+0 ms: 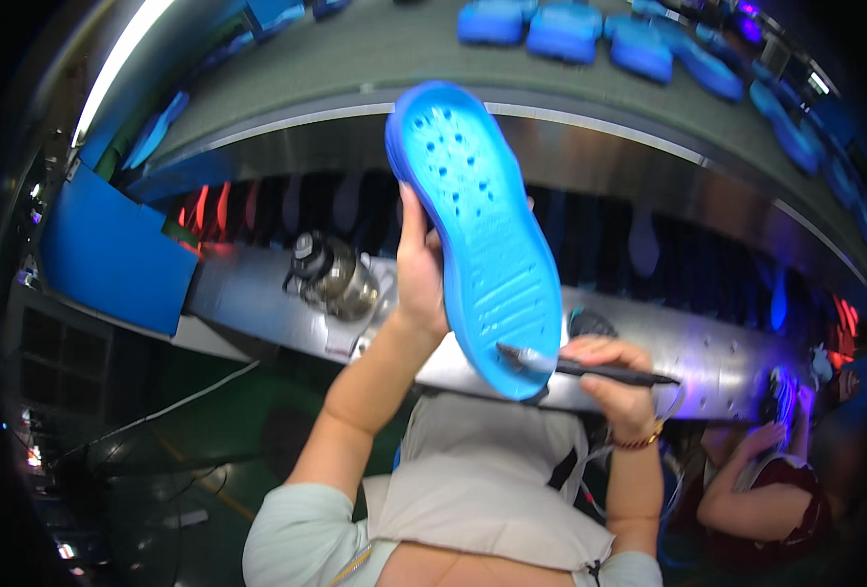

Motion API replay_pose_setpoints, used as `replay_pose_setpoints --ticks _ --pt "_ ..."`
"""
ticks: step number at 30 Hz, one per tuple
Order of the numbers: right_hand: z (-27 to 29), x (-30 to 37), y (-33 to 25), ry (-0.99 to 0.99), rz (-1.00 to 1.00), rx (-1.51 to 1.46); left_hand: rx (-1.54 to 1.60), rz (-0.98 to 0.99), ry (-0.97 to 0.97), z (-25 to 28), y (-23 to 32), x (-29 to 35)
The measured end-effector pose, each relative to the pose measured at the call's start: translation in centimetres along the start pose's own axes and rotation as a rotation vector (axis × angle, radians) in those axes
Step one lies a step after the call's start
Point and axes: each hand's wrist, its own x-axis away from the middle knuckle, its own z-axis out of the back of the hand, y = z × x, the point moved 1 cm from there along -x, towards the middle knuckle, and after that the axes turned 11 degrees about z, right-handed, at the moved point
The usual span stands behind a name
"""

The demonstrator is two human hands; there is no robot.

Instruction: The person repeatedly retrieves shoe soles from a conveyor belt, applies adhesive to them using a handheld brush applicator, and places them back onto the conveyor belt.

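Note:
A bright blue shoe sole [492, 245] is held up lengthwise before me, tilted, with small holes in its far part and raised ribs nearer me. My left hand [420, 269] grips its left edge, thumb along the side and fingers hidden behind it. In my right hand [612, 382], a slim black-handled brush [615, 373] is pinched between thumb and fingers. The brush's blurred pale head touches or hovers over the near end of the sole; I cannot tell which.
Blue soles [561, 34] lie on the dark conveyor belt [345, 54] across the far side. On the metal bench [257, 293] stands a clear bottle with a dark lid [341, 279]. A blue panel [111, 259] is at left. Another person's arm [756, 504] shows at right.

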Motion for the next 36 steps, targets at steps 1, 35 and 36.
replay_pose_setpoints --ticks 1,35,36 --pt "-0.1 0.3 0.0 0.072 -0.007 -0.052 0.035 0.042 0.104 -0.3 -0.5 -0.5" --pt "-1.7 -3.7 -3.5 -0.263 0.252 0.539 0.306 0.119 -0.237 0.3 -3.1 0.5" --pt "-2.1 -3.4 -3.1 -0.310 0.254 0.556 0.350 0.152 -0.231 0.2 -2.7 0.4"
